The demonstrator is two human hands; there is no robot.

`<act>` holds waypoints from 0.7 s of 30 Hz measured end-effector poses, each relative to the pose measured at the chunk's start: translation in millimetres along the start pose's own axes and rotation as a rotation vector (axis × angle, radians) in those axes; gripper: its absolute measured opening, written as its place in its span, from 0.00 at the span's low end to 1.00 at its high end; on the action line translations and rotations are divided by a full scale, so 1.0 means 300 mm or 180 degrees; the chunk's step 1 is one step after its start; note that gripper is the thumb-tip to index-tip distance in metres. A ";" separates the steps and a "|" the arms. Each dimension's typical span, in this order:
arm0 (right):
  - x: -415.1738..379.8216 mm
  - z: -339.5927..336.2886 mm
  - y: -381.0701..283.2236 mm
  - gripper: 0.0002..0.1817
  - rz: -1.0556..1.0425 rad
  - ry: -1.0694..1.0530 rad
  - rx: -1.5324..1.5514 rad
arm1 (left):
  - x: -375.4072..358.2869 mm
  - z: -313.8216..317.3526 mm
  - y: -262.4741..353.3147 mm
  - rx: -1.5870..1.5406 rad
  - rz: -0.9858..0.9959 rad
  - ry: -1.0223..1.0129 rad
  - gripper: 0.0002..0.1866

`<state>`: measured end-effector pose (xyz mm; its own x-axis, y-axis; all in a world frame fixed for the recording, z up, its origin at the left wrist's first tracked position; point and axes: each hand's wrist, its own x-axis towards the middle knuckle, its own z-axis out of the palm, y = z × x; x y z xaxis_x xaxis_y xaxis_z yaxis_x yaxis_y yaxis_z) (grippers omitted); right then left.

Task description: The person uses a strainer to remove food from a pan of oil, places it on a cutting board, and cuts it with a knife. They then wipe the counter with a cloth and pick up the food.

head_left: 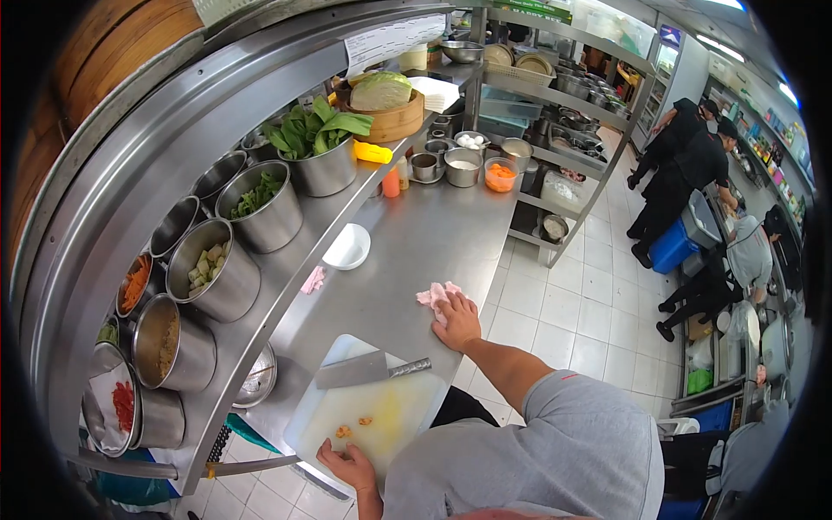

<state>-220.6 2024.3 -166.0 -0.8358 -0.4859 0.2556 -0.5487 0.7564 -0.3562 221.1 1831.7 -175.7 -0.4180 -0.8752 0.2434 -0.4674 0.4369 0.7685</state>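
Observation:
My right hand [457,322] presses down on a crumpled pink cloth [431,296] on the steel counter, its fingers over the cloth. Down by the near left corner of the white cutting board [325,407], my left hand [348,466] has its fingers apart and holds nothing visible. A cleaver [354,371] lies flat across the board, its patterned handle pointing right. Two small brown food pieces [344,431] and a yellow stain are on the board. Farther up the counter are a white bowl [347,247] and another pink cloth [314,279].
A raised steel shelf [286,286] along the left holds several metal pots of cut vegetables and a pot of leafy greens [322,165]. At the counter's far end stand an orange-filled tub [500,176] and metal containers. Several people work on the right, beyond the tiled floor [563,321].

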 end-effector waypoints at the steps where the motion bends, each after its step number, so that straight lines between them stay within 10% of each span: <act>1: 0.004 -0.001 0.003 0.34 -0.0009 0.0002 0.0013 | -0.002 0.001 0.005 -0.0021 -0.0075 -0.0019 0.33; 21: 0.004 -0.010 -0.005 0.35 0.0027 -0.0038 0.0079 | -0.004 0.001 0.001 -0.0027 -0.0122 0.0008 0.32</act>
<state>-220.7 2023.8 -162.4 -0.8405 -0.4849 0.2419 -0.5419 0.7494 -0.3806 221.3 1832.9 -175.9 -0.3979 -0.8918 0.2152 -0.4763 0.4013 0.7824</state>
